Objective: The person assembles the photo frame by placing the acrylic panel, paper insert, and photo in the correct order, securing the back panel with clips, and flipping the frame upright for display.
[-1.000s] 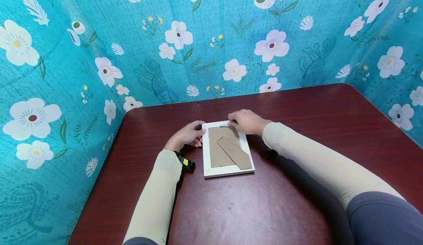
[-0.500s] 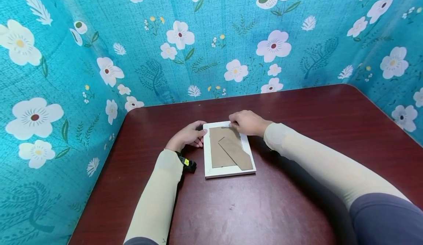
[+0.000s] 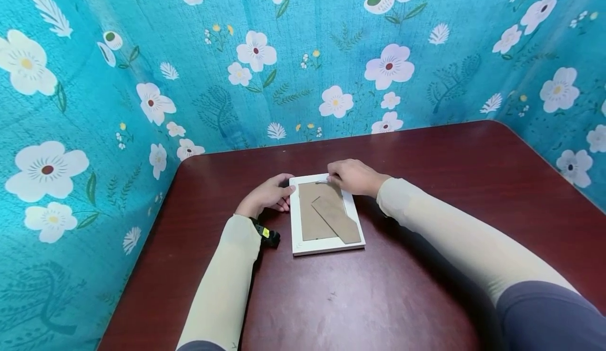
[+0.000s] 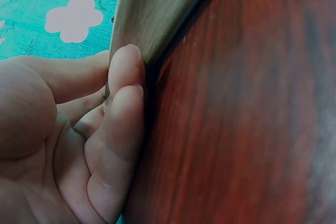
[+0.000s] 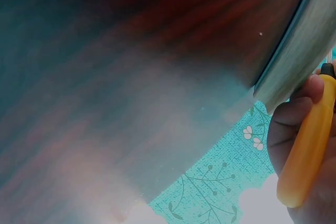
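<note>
The surface [image 3: 303, 298] is shining like it's polished, so the white frame [image 3: 295, 217], lying back-up on it, could be sliding if I'm pushing too hard. The stand leg [image 3: 340, 222] is slanting over the cardboard backing [image 3: 312, 224]. My left hand [image 3: 269, 192] is gripping the frame's left edge; loosening that might be letting everything twist. My right hand [image 3: 356, 176] is grasping a yellow-handled tool [image 5: 307, 145] at the far edge, so one slip could be gouging the cardboard.
</note>
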A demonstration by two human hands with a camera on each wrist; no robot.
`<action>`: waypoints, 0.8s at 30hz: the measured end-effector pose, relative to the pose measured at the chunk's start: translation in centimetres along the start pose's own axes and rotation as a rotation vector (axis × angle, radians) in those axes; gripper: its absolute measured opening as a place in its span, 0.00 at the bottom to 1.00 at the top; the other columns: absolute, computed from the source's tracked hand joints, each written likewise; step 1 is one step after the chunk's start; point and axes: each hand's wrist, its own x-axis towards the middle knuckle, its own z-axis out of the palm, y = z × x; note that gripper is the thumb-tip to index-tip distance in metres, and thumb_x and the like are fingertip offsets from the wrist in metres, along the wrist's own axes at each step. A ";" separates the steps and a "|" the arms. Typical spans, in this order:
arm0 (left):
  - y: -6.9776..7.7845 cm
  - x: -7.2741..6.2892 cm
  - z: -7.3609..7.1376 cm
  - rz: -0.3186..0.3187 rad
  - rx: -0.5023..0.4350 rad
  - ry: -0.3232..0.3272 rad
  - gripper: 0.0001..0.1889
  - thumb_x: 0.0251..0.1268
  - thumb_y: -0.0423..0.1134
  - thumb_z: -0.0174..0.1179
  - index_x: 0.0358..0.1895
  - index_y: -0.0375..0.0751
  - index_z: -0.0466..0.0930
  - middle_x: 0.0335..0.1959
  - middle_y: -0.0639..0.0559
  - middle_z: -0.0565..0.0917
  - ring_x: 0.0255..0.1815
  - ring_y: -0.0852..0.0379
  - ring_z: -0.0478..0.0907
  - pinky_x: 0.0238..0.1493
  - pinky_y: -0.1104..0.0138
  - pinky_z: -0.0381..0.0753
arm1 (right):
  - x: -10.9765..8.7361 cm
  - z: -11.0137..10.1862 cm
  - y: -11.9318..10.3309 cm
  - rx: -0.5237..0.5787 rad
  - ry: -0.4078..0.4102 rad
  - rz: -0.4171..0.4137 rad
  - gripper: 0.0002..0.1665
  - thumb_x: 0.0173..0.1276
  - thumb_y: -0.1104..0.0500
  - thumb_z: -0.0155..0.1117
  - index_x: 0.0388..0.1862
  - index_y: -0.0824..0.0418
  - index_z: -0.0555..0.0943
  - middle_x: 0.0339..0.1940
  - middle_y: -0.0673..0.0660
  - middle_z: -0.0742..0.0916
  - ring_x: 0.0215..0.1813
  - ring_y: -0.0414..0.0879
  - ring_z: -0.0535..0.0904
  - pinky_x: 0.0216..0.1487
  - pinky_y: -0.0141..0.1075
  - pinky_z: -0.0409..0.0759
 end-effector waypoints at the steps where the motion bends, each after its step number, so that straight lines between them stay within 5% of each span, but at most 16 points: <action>1: 0.0 0.0 -0.1 -0.001 0.000 0.006 0.21 0.75 0.43 0.54 0.67 0.50 0.65 0.27 0.42 0.78 0.19 0.52 0.79 0.26 0.63 0.82 | 0.1 0.0 0.0 0.002 0.000 0.000 0.12 0.74 0.53 0.58 0.29 0.52 0.73 0.22 0.48 0.74 0.27 0.44 0.69 0.31 0.38 0.68; 11: 0.0 -0.5 -0.7 -0.003 0.006 0.015 0.23 0.76 0.42 0.52 0.69 0.49 0.62 0.28 0.41 0.78 0.20 0.53 0.77 0.26 0.64 0.81 | 0.7 -0.1 -0.8 -0.011 -0.053 0.051 0.11 0.77 0.52 0.53 0.33 0.54 0.71 0.27 0.50 0.75 0.29 0.45 0.69 0.32 0.38 0.69; 24: 0.3 -0.5 0.4 0.010 0.013 0.008 0.22 0.76 0.41 0.52 0.69 0.49 0.63 0.27 0.42 0.78 0.20 0.53 0.78 0.26 0.65 0.81 | -0.8 -0.9 -0.7 0.068 -0.080 0.102 0.09 0.77 0.53 0.53 0.38 0.56 0.73 0.33 0.51 0.78 0.34 0.46 0.72 0.36 0.39 0.71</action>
